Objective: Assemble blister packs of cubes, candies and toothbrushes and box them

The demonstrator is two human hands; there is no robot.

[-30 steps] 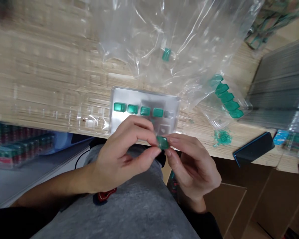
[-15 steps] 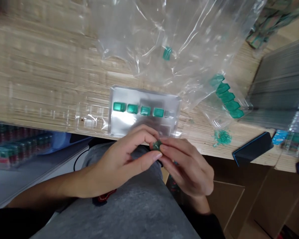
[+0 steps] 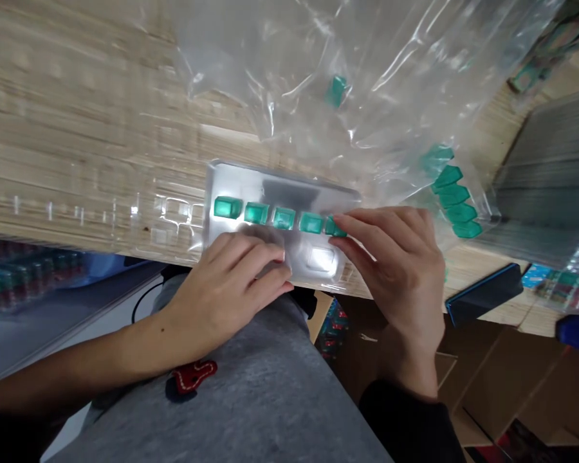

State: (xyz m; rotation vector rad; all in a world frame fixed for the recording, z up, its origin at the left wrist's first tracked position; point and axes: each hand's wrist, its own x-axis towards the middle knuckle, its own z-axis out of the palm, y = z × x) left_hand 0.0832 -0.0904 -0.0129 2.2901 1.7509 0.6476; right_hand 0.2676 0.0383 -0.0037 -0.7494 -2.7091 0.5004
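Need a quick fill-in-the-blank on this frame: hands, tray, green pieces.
1. The right hand presses a green piece into the tray's ____ slot from the left.
2. The left hand rests on the clear ____.
3. One lone green piece lies inside the plastic ____.

Missing: fifth; tray; bag

tray [image 3: 231, 183] sits at the table's [image 3: 77, 128] near edge with five caps [image 3: 257, 213] in a row in it; loose bag [image 3: 347, 71] right behind it; phone [image 3: 485, 294] off to the right
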